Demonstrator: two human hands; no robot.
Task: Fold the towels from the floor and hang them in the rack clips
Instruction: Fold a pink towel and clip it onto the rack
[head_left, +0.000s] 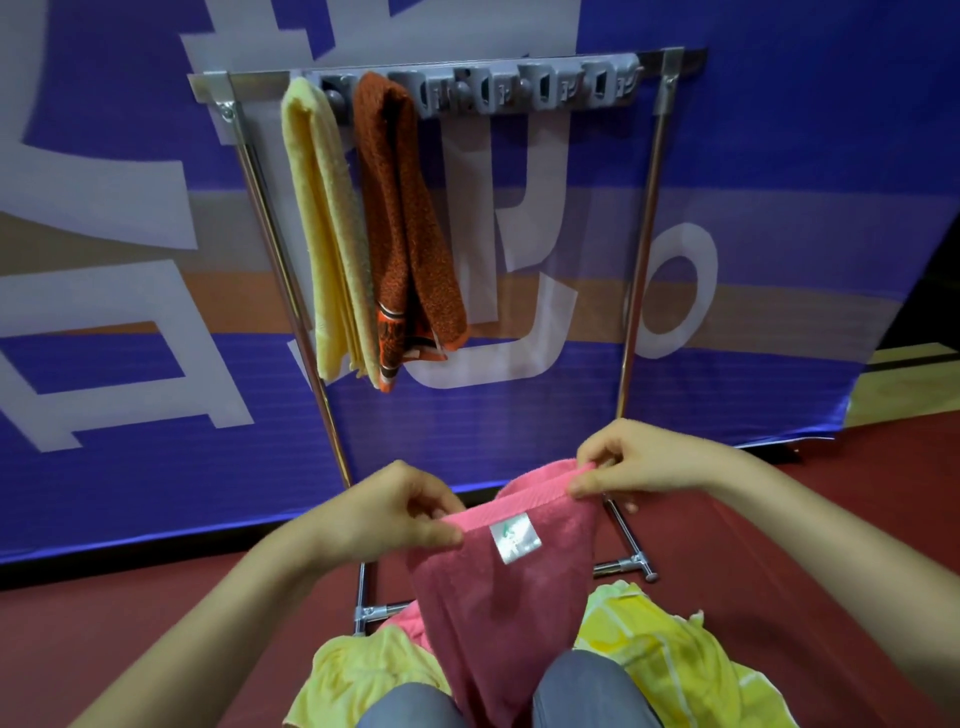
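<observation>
Head view: the pink towel (498, 587) hangs near, above the person's knees, its folded top edge stretched between both hands. The left hand (384, 514) pinches the left corner under its thumb and curled fingers (436, 535). The right hand (639, 462) pinches the right corner, slightly farther off. On the far rack (644, 249), a pale yellow towel (317, 223) and a rust towel (410, 218) hang from the leftmost clips (519, 85).

Blue banner (156, 467), white lettering, tan band, across upper frame. Dark red floor (130, 613) below; wood flooring (917, 387) far right.
</observation>
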